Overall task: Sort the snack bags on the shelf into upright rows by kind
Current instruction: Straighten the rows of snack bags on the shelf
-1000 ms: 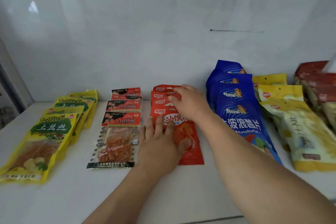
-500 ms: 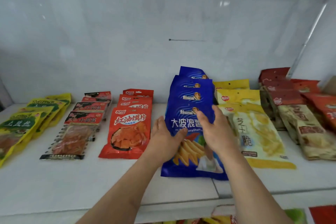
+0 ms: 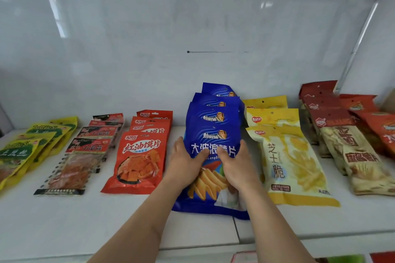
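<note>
Left hand [image 3: 185, 163] and right hand [image 3: 235, 165] each grip a side edge of the front blue chip bag [image 3: 211, 177], thumbs pressed on its face, fingers curled behind. Bag lies mid-shelf [image 3: 64, 220], heading an overlapping row of blue bags [image 3: 213, 111]. Just left: red bags [image 3: 139, 160], then clear-window packs [image 3: 79, 162], yellow-green bags [image 3: 19, 156]. Right: yellow bags [image 3: 292, 160], dark red-topped bags [image 3: 350, 151].

Left hand [image 3: 185, 162] and right hand [image 3: 236, 163] grip front blue bag [image 3: 213, 175].
</note>
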